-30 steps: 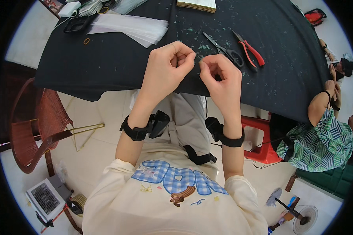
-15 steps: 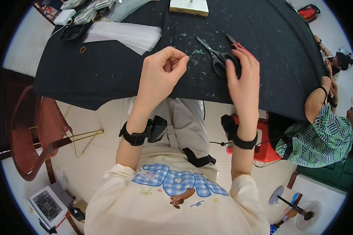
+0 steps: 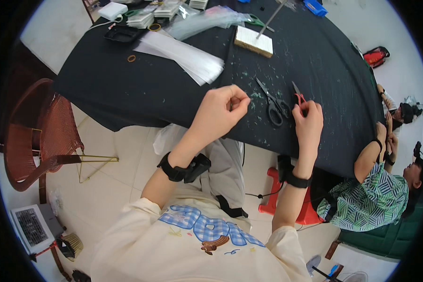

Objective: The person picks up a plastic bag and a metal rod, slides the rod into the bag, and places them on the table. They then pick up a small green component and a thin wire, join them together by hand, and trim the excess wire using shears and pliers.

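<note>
My left hand (image 3: 223, 112) is closed in a pinch over the table's near edge. What its fingertips hold, if anything, is too small to make out. My right hand (image 3: 309, 123) has its fingers closed around the red handles of small pointed scissors (image 3: 299, 97), which lie on the black cloth with the blades pointing away from me; the fingers hide part of the handles. Between my hands lie black-handled scissors (image 3: 273, 105), their blades pointing away. Tiny green scraps (image 3: 257, 95) are scattered around both tools.
Translucent white strips (image 3: 188, 58) lie at the left on the black tablecloth (image 3: 108, 89), near a brown ring (image 3: 131, 58) and a black tray (image 3: 122, 34). Farther back stands a white-topped block (image 3: 254, 41) with an upright rod. A person (image 3: 369, 192) sits at the right.
My right hand has gone from open fingers over the scissors to closed on the red handles. The left hand stays pinched. The view has shifted, showing more of the table's far side.
</note>
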### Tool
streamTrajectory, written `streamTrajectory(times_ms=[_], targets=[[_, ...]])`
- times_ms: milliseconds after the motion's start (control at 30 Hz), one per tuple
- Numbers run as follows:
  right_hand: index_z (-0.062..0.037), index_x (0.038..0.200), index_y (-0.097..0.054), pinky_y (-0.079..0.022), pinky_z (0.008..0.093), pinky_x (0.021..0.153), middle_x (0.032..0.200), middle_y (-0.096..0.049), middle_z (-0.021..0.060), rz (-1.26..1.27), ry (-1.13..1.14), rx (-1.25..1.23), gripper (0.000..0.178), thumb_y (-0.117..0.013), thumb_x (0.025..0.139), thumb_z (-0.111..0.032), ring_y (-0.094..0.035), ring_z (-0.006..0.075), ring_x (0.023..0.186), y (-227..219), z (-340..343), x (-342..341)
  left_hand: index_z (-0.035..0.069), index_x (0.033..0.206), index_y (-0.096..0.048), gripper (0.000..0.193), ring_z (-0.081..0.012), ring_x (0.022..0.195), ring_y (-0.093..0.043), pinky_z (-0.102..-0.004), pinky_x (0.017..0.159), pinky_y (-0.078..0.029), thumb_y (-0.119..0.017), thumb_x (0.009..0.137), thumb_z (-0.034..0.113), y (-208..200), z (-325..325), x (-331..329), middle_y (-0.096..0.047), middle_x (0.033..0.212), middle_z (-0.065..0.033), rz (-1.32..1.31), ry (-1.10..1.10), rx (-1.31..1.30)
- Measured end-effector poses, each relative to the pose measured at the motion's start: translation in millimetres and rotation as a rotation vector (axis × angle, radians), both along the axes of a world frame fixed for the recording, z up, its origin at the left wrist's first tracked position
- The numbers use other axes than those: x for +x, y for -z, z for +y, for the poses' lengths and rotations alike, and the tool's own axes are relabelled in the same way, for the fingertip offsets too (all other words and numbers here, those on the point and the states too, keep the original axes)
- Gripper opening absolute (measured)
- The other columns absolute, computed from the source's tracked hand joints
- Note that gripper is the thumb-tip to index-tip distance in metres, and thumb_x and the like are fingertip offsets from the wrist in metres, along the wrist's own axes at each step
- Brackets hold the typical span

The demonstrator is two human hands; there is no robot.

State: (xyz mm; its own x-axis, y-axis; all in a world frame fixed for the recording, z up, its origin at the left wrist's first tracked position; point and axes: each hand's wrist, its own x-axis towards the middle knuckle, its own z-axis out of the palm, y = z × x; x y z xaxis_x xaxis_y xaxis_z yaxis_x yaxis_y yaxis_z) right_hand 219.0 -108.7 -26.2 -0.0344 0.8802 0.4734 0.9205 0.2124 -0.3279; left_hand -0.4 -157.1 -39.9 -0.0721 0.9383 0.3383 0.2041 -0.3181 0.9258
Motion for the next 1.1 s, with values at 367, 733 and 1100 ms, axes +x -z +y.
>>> streamTrajectory(times_ms=[367,733,1100], targets=[[-0.0030,0.081,-0.047,-0.038,0.0247,0.054,0.088,-0.053,0.0115,1.623,-0.576,-0.624,0.015,-0.041,0.079,-0.017,-0.046,0.0136,0.067,-10,-65,-42,-0.002,0.078,-0.059,0.010,0.0020,0.051,-0.038,-0.0154,0.045,-0.029,-0.058,0.082,0.007,3,1,0,-0.051,0.060,0.0048,-0.149,-0.161,-0.017],[-0.0039,0.090,-0.046,-0.037,0.0218,0.056,0.090,-0.048,0.0064,1.706,-0.743,-0.825,0.010,-0.043,0.081,-0.006,-0.043,0.0089,0.067,2,-73,-77,-0.003,0.082,-0.059,0.011,0.0016,0.053,-0.039,-0.0152,0.045,-0.029,-0.058,0.082,0.007,1,-2,1,-0.051,0.062,0.0049,-0.223,-0.257,-0.007],[-0.0039,0.090,-0.048,-0.031,0.0165,0.060,0.086,-0.050,-0.0010,1.346,-0.672,-0.769,0.012,-0.042,0.082,-0.011,-0.040,0.0035,0.069,6,-77,-79,-0.003,0.083,-0.059,0.010,0.0012,0.055,-0.044,-0.0149,0.046,-0.033,-0.057,0.083,0.007,4,-1,1,-0.055,0.066,0.0035,-0.201,-0.257,-0.002]])
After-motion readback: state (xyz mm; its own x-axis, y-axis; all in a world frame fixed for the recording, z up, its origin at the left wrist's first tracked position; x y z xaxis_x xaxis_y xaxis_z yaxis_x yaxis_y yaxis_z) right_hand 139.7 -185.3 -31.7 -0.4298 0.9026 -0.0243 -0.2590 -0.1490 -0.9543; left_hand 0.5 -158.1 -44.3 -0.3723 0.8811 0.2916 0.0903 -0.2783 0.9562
